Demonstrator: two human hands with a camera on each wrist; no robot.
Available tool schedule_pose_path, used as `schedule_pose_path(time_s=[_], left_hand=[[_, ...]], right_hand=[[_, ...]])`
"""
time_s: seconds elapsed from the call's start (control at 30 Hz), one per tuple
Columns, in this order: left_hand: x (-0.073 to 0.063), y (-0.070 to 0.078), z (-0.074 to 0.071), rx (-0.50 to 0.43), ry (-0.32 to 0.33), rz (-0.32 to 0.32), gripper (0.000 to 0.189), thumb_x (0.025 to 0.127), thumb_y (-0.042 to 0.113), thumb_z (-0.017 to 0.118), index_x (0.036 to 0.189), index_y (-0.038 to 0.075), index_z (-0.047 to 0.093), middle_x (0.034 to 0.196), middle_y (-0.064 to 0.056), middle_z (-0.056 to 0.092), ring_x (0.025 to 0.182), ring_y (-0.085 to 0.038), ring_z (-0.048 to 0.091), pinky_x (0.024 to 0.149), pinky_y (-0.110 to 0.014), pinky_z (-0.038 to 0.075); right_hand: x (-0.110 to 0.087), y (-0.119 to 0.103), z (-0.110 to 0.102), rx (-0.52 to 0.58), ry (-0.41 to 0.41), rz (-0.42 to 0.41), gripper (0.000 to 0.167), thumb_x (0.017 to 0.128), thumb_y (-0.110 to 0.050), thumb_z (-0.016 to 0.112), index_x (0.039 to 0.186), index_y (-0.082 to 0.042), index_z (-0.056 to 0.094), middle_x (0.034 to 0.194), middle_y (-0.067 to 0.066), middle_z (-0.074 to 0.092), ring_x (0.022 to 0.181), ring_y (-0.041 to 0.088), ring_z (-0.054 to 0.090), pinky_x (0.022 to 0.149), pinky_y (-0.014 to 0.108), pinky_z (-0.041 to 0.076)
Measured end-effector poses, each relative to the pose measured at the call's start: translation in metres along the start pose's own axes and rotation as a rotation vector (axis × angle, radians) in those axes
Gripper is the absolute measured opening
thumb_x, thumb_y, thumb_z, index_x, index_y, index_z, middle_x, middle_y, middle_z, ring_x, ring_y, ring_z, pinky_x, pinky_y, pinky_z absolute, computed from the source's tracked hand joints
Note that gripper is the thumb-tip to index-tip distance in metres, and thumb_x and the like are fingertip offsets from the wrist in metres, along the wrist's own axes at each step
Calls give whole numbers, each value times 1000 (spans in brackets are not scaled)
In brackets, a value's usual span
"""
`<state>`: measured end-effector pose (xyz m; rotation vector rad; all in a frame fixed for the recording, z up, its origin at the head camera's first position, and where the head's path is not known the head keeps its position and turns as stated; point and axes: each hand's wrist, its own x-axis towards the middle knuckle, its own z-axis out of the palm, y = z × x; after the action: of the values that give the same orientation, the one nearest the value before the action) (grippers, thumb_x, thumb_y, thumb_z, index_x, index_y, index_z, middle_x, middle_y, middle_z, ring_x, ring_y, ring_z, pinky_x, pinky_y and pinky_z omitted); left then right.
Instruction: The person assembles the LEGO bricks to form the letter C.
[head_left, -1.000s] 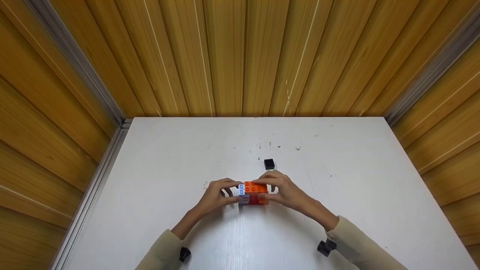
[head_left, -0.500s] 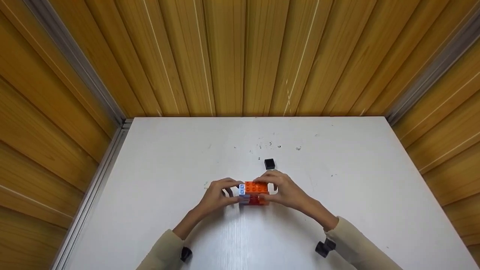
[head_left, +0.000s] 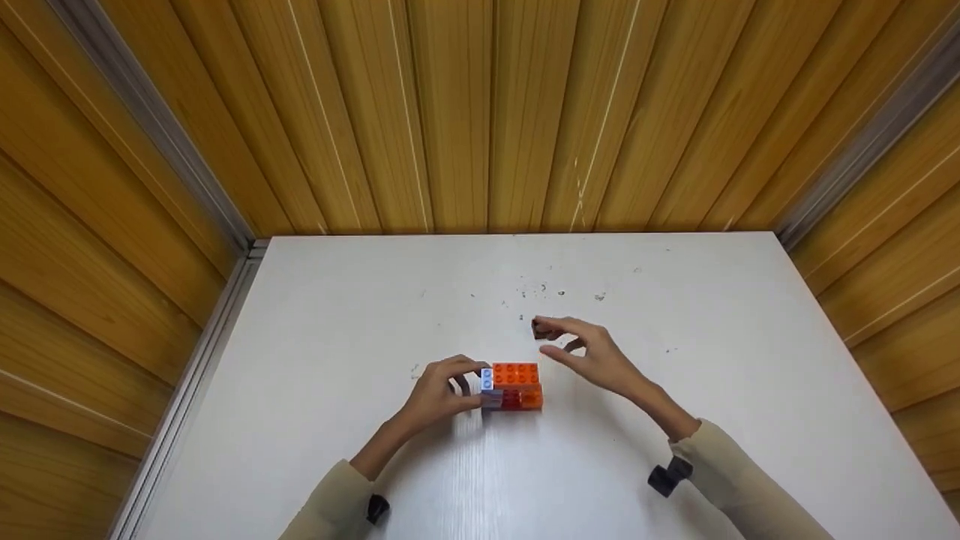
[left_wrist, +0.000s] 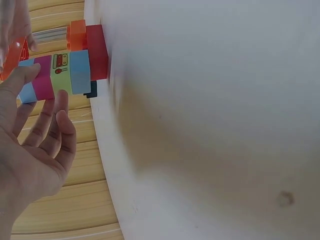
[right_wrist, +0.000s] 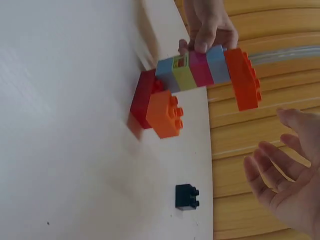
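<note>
In the head view my left hand pinches a tower of building blocks by its left side. The right wrist view shows a red base block with a small orange block on it. Beside that rise light blue, yellow-green, magenta and light blue blocks, the yellow-green one printed with a picture. A long orange block caps the tower and juts out sideways. My right hand has its fingers spread and holds nothing; its fingertips overlap a small black block in the head view.
The tower stands on a white table with dark specks and marks behind the black block. Wood-patterned walls enclose the back and sides, with a metal rail along the left edge. Dark wrist cameras hang by both sleeves.
My right hand has let go of the tower's orange top block and moved up and right, to the black block. My left hand keeps its hold on the tower.
</note>
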<state>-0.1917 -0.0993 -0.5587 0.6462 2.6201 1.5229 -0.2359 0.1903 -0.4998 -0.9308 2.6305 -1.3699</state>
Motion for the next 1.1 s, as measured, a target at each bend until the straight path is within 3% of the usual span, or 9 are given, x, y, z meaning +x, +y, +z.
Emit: schedule_pose_path(time_s=[0.23, 0.47, 0.6, 0.9, 1.1], left_hand=[[3, 2, 1, -3, 2, -14, 42, 82, 10, 80, 123, 11, 74, 109, -5, 74, 78, -13, 65, 65, -18, 50], [3, 1, 4, -28, 4, -10, 42, 81, 11, 82, 122, 10, 75, 110, -7, 74, 77, -9, 64, 70, -20, 54], [0, -1, 3, -33, 10, -7, 42, 80, 10, 82, 122, 10, 75, 110, -7, 74, 76, -7, 64, 66, -20, 54], [0, -3, 0, -46, 17, -2, 42, 80, 8, 81, 121, 8, 75, 109, -8, 74, 74, -5, 63, 67, -24, 56], [1, -3, 2, -44, 8, 13, 42, 79, 7, 82, 121, 8, 75, 109, -9, 74, 74, -5, 64, 65, -20, 54]], right_hand=[[16, 48, -11, -43, 27, 51, 36, 94, -6, 71, 129, 4, 66, 126, 22, 69, 105, 39, 69, 79, 38, 61], [22, 89, -5, -82, 69, 56, 40, 88, 6, 72, 127, 10, 63, 123, 30, 67, 100, 45, 67, 80, 47, 60], [27, 96, 4, -75, 64, 64, 44, 87, 4, 75, 128, 11, 62, 122, 31, 66, 101, 45, 66, 83, 51, 58], [40, 97, 14, -81, 90, 95, 36, 88, 3, 74, 123, 5, 68, 119, 25, 70, 102, 41, 65, 83, 41, 55], [41, 101, 17, -90, 82, 78, 44, 87, 3, 74, 130, 3, 65, 127, 23, 68, 108, 40, 62, 91, 41, 48]])
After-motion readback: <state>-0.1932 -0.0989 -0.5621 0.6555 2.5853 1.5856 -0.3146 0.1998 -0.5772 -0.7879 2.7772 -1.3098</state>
